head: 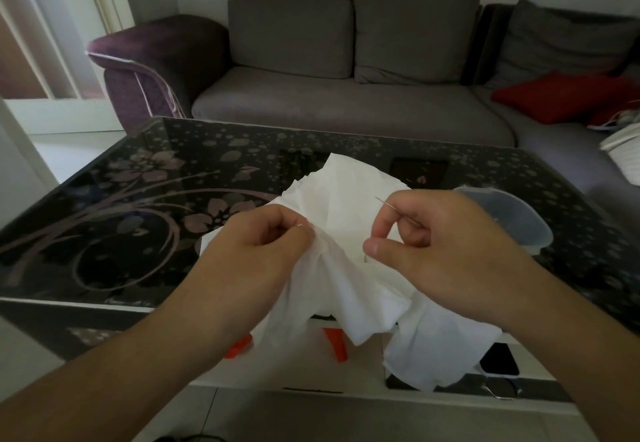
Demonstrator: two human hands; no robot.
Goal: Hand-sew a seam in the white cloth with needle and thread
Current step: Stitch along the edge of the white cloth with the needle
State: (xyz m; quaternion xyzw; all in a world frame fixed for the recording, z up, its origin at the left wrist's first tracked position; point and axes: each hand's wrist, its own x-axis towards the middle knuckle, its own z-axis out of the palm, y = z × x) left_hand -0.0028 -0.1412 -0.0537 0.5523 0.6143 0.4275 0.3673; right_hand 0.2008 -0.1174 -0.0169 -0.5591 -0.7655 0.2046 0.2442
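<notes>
White cloth (349, 261) lies bunched over the near edge of the dark glass tabletop (138, 199), its upper part spread on the flower-patterned surface and its lower folds hanging down in front of the table. From the head camera, both bare forearms reach in from the bottom corners and meet at the fabric. The left hand (263, 251) has its fingers curled, pinching a gathered fold of the cloth between thumb and fingertips. The right hand (440, 247) is also curled; its index finger and thumb pinch a thin needle (393, 207), whose bare end points up and to the left over the cloth. Thread is too fine to make out. The heel of the right hand rests on the cloth's right side.

Just behind the right hand, a translucent plastic container (519, 220) sits on the tabletop. Something orange (336, 344) shows under the hanging cloth, below the table edge. Beyond the table stands a grey sofa (346, 106) with a purple armrest, and a red cushion (561, 95) lies on its right section.
</notes>
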